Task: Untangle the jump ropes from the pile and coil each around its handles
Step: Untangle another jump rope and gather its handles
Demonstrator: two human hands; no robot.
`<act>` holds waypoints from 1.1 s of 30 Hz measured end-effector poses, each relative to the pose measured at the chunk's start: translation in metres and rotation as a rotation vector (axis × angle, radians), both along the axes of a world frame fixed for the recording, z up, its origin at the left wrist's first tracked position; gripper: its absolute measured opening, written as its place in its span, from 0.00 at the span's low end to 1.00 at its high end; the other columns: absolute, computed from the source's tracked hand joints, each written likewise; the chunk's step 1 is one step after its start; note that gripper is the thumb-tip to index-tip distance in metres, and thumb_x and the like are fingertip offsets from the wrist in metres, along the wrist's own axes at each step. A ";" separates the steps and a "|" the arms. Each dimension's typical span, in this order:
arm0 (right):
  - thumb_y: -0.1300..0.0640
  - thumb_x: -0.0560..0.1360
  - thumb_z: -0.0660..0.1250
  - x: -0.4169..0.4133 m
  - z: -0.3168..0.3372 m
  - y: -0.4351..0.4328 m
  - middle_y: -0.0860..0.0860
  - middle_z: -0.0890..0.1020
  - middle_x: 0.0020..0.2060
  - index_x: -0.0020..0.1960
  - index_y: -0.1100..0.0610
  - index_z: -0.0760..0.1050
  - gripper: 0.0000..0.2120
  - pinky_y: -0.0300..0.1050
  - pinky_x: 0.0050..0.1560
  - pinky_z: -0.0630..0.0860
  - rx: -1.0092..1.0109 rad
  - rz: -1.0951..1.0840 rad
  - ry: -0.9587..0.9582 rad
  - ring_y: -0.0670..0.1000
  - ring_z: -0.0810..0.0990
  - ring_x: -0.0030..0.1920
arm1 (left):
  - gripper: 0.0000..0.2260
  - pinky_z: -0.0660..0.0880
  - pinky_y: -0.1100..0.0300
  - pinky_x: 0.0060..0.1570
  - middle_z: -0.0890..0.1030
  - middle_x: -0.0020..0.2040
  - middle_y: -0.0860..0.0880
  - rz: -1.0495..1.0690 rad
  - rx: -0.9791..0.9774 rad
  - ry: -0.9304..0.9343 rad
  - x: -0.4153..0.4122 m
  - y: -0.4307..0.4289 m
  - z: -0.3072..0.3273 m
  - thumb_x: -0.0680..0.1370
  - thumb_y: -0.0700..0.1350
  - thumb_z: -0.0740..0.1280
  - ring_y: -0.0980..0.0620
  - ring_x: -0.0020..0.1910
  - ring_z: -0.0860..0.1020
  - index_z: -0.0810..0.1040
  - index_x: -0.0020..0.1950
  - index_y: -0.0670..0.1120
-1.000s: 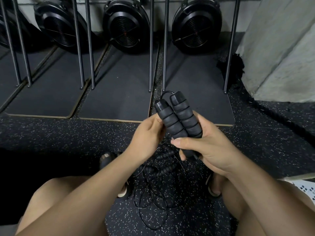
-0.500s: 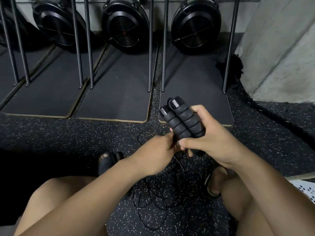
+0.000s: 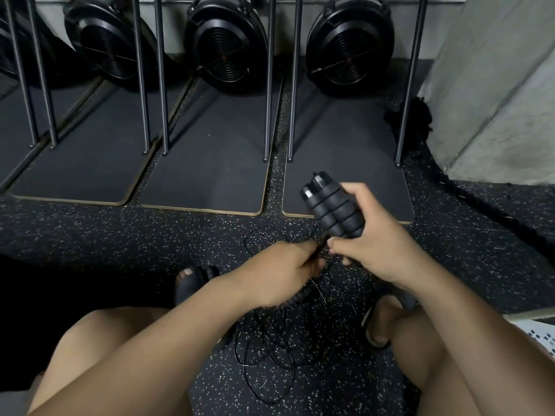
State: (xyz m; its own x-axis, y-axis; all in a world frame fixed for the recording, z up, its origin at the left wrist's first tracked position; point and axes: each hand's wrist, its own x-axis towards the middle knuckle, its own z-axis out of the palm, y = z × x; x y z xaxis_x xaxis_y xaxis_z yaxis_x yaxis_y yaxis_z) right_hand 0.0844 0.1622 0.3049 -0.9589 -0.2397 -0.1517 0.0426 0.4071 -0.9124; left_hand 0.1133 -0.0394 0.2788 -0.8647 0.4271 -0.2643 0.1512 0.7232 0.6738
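Just below the right hand (image 3: 378, 244), which gripped both handles (image 3: 333, 211) pointing up and away, the left hand (image 3: 285, 271) pinched the cord (image 3: 264, 352).

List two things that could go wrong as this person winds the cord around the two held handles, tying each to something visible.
1. The cord pinched by the left hand seems to run into the loose tangle on the floor; pulling may tighten knots or drag up another handle lying there.
2. The right hand grips the paired handles near their lower end, so they may splay apart.
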 end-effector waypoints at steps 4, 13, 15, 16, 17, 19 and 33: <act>0.65 0.69 0.77 -0.011 -0.008 0.012 0.48 0.84 0.53 0.70 0.31 0.64 0.42 0.60 0.37 0.85 0.389 0.080 0.039 0.55 0.86 0.35 | 0.08 0.72 0.55 0.30 0.83 0.35 0.51 -0.002 0.074 -0.035 -0.002 -0.011 0.005 0.85 0.52 0.68 0.51 0.29 0.78 0.83 0.50 0.51; 0.71 0.73 0.76 0.014 0.013 -0.004 0.48 0.85 0.40 0.73 0.49 0.69 0.34 0.43 0.32 0.83 0.412 0.686 -0.505 0.43 0.83 0.34 | 0.05 0.77 0.60 0.46 0.86 0.41 0.52 0.196 0.416 -0.025 -0.009 -0.032 0.021 0.77 0.49 0.79 0.56 0.40 0.81 0.87 0.45 0.50; 0.73 0.75 0.74 0.018 0.029 -0.002 0.49 0.86 0.38 0.71 0.53 0.71 0.31 0.36 0.28 0.78 0.280 0.742 -0.614 0.43 0.82 0.31 | 0.05 0.75 0.63 0.47 0.86 0.41 0.53 0.175 0.466 -0.038 -0.008 -0.036 0.023 0.77 0.46 0.78 0.58 0.41 0.80 0.86 0.45 0.46; 0.75 0.75 0.73 0.019 0.035 0.002 0.49 0.87 0.38 0.70 0.54 0.71 0.29 0.35 0.28 0.77 0.183 0.745 -0.635 0.42 0.83 0.31 | 0.05 0.74 0.65 0.46 0.85 0.41 0.53 0.174 0.508 -0.061 -0.008 -0.036 0.023 0.78 0.44 0.77 0.59 0.40 0.79 0.85 0.45 0.44; 0.78 0.75 0.72 0.020 0.040 0.005 0.49 0.88 0.41 0.69 0.55 0.71 0.30 0.36 0.28 0.78 0.074 0.734 -0.627 0.43 0.83 0.32 | 0.05 0.74 0.65 0.44 0.84 0.40 0.53 0.188 0.567 -0.101 -0.008 -0.036 0.025 0.80 0.42 0.75 0.59 0.39 0.78 0.84 0.44 0.44; 0.81 0.73 0.71 0.020 0.041 0.011 0.53 0.89 0.51 0.71 0.55 0.70 0.34 0.40 0.30 0.79 -0.171 0.642 -0.562 0.47 0.84 0.35 | 0.14 0.73 0.62 0.40 0.81 0.36 0.55 0.223 0.638 -0.129 -0.010 -0.035 0.027 0.81 0.36 0.71 0.57 0.35 0.75 0.82 0.39 0.51; 0.73 0.73 0.76 -0.001 -0.010 0.015 0.58 0.87 0.40 0.59 0.54 0.68 0.25 0.48 0.31 0.79 0.077 0.184 -0.381 0.55 0.86 0.36 | 0.13 0.61 0.65 0.29 0.69 0.24 0.58 0.197 0.253 0.026 -0.007 -0.026 0.023 0.83 0.55 0.71 0.59 0.24 0.65 0.85 0.42 0.51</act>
State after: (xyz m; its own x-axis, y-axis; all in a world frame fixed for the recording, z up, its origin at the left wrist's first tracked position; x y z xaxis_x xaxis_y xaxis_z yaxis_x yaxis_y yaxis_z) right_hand 0.0830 0.1768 0.2945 -0.7732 -0.3761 -0.5106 0.2907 0.5054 -0.8124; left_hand 0.1067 -0.0650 0.3018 -0.9424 0.3001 -0.1481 0.0442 0.5502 0.8339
